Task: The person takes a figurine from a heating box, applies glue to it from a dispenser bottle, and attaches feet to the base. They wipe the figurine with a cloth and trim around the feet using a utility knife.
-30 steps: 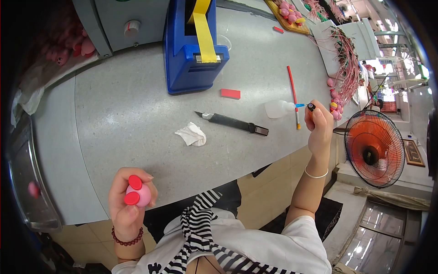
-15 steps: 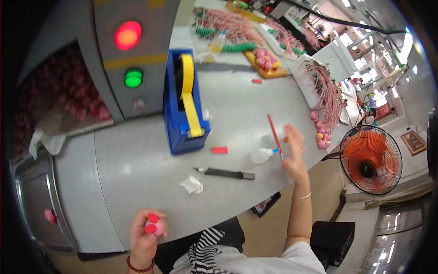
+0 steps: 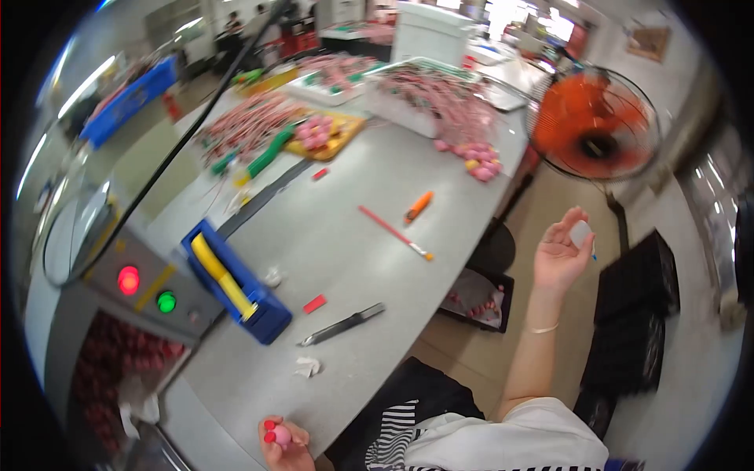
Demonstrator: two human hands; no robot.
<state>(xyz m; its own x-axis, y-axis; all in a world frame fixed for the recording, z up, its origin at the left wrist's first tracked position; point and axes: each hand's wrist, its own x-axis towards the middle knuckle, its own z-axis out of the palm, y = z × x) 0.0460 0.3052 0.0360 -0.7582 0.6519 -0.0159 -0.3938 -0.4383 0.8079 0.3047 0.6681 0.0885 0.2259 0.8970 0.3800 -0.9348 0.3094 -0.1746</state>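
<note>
My left hand (image 3: pixel 284 444) at the table's near edge has its fingers closed around a small pink ball (image 3: pixel 283 436) bearing two red discs. Out past the table's right edge, my right hand (image 3: pixel 561 255) is raised with the palm turned up. It grips a small white squeeze bottle (image 3: pixel 580 233) whose blue tip points down. A black and grey craft knife (image 3: pixel 342 324) lies on the table, with a crumpled white tissue (image 3: pixel 308 366) beside it. Further off are a thin red stick (image 3: pixel 393 231) and an orange pen-shaped tool (image 3: pixel 419 207).
A blue tape dispenser (image 3: pixel 267 318) with yellow tape stands by a grey machine (image 3: pixel 118 255) with red and green lights. Red strips (image 3: pixel 314 304) lie nearby. Pink strands (image 3: pixel 448 98) and pink balls (image 3: pixel 483 161) fill the table's far end. An orange fan (image 3: pixel 593 125) stands at right.
My right hand has picked up the white bottle from the table and carried it right, past the edge. The view has turned right. My left hand still holds the pink ball.
</note>
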